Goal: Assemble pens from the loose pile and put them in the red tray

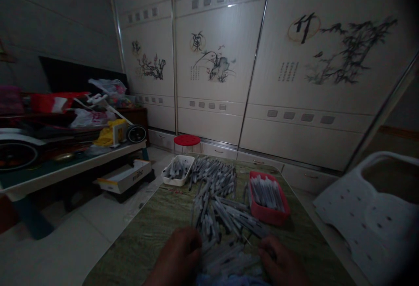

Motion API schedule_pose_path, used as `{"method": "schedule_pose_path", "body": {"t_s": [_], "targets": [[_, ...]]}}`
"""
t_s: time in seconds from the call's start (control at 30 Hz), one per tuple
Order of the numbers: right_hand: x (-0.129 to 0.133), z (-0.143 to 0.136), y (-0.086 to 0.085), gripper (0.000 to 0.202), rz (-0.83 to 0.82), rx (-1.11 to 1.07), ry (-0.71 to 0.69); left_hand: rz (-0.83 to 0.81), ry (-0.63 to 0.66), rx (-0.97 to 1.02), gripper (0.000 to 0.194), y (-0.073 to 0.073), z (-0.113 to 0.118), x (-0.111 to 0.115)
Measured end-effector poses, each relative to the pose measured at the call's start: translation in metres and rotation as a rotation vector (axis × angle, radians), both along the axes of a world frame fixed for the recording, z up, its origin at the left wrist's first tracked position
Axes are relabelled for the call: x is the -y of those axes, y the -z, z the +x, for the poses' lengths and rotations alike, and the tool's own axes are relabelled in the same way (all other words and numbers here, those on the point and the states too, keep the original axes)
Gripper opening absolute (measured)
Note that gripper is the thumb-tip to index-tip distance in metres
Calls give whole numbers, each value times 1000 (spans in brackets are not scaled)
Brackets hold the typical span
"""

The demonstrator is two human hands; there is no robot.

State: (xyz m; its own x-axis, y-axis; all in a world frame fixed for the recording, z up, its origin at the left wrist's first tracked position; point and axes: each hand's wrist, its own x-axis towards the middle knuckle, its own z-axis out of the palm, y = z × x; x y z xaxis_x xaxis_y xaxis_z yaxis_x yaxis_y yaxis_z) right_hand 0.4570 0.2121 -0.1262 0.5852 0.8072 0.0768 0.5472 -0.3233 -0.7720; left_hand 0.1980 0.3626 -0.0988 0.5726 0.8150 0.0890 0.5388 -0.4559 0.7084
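A large heap of pens (pixel 214 174), with grey-white barrels and dark ends, spreads down the middle of the table. My left hand (pixel 180 253) is closed at the near left side of the heap; what its fingers hold, if anything, is hidden. To the right, my right hand (pixel 279 260) has its thumb and fingers pinched together beside the pen ends, and I cannot make out what lies in them. Between the hands is a looser pile of pale pen barrels (pixel 225 257). A red basket (pixel 270 216) holds upright-leaning clear barrels, and a white basket (pixel 176 181) holds small dark-tipped pieces.
The wood-patterned table (pixel 140 242) reaches toward a red round stool (pixel 187 140) and sliding wardrobe doors (pixel 209 115). A white plastic chair (pixel 376 207) stands at right. On the left are a low bench (pixel 81 157) with bags and a scooter, and an open cardboard box (pixel 126 177).
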Motion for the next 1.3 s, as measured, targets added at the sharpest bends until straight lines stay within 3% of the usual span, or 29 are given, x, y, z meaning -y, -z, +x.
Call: {"method": "schedule_pose_path", "body": {"t_s": [0.23, 0.47, 0.6, 0.83, 1.1, 1.3], "targets": [[-5, 4, 3, 29, -21, -56, 6, 75, 24, -175, 20, -11, 5, 3], [-4, 9, 5, 24, 31, 10, 18, 117, 34, -215, 17, -4, 6, 2], [-5, 5, 4, 23, -50, -61, 20, 125, 38, -236, 18, -4, 11, 3], [-11, -6, -8, 23, -165, 161, 9, 124, 20, -249, 17, -7, 16, 5], [-13, -11, -9, 19, -156, 185, 18, 47, 6, -77, 13, -8, 10, 4], [-15, -10, -6, 20, -57, 211, -32, -254, 24, 307, 11, -2, 8, -1]]}}
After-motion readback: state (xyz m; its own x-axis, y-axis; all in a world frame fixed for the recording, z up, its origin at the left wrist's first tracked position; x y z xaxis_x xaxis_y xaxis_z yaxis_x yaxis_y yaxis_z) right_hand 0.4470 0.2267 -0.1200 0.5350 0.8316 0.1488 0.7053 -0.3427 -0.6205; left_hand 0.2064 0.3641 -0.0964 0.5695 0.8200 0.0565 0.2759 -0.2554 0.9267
